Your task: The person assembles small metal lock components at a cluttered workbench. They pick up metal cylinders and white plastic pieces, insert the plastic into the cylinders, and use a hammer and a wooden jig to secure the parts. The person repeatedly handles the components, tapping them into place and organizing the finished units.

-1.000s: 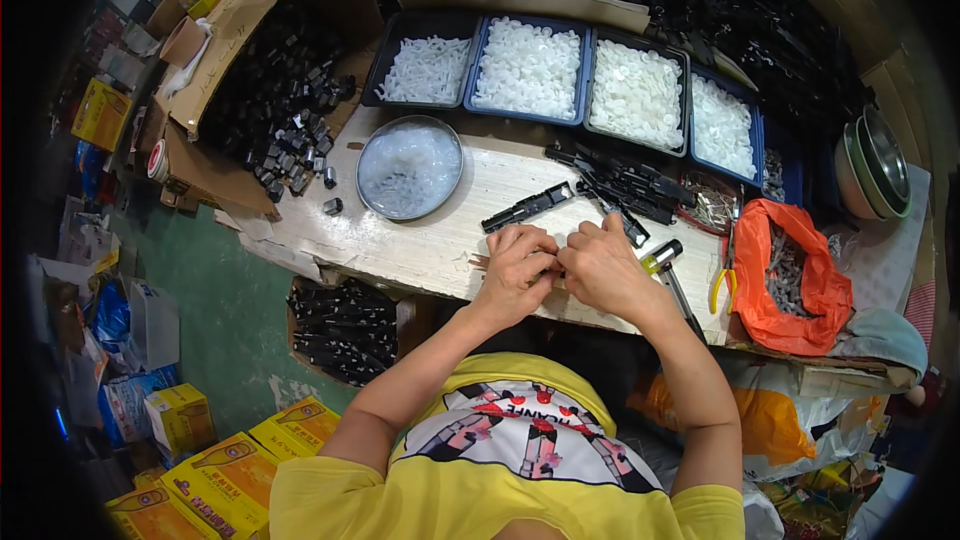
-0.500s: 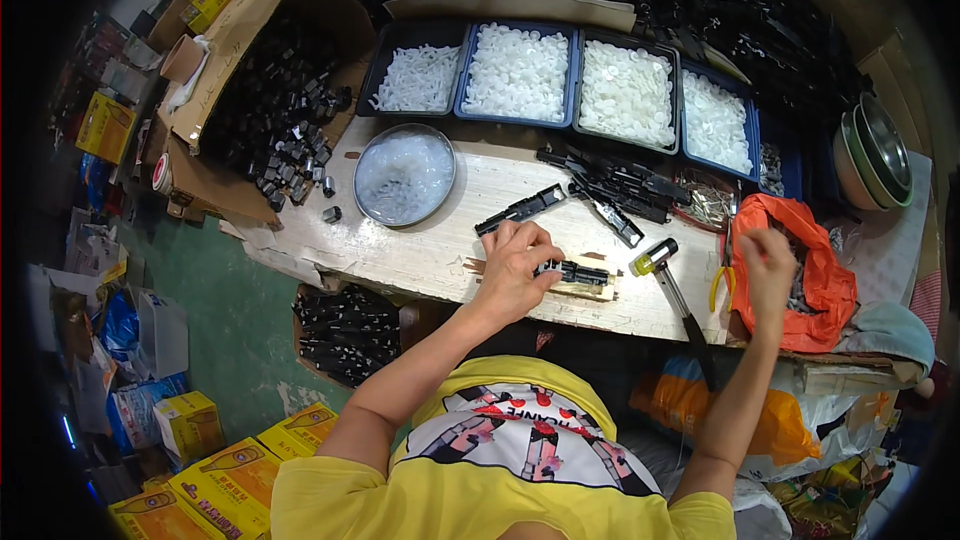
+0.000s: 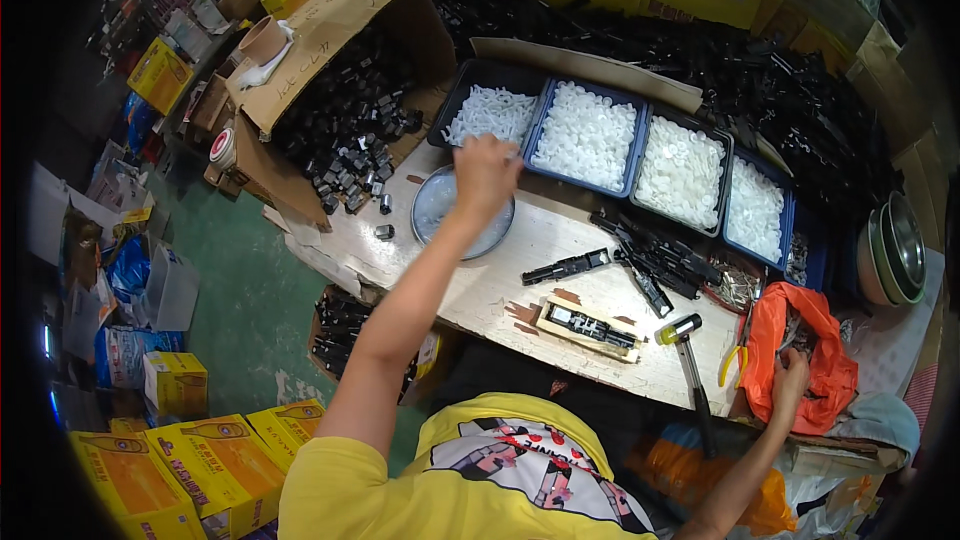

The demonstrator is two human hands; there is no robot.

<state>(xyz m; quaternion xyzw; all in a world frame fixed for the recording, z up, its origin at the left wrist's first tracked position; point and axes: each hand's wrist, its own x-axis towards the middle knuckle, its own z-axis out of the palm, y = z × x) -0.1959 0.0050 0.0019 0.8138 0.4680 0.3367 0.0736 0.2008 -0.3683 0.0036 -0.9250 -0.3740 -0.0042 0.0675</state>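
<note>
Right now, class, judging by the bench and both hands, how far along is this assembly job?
Done: one black part sits in the wooden jig, and another black piece lies loose beside it. In hand: the left hand reaches over the leftmost tray of white parts, while the right hand is at the orange bag. Left: the hammer lies untouched, and the box of black parts is full.

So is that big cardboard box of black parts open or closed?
Open. The cardboard box has its flaps folded outward, and the heap of black parts inside shows, spilling toward the wooden table.
</note>
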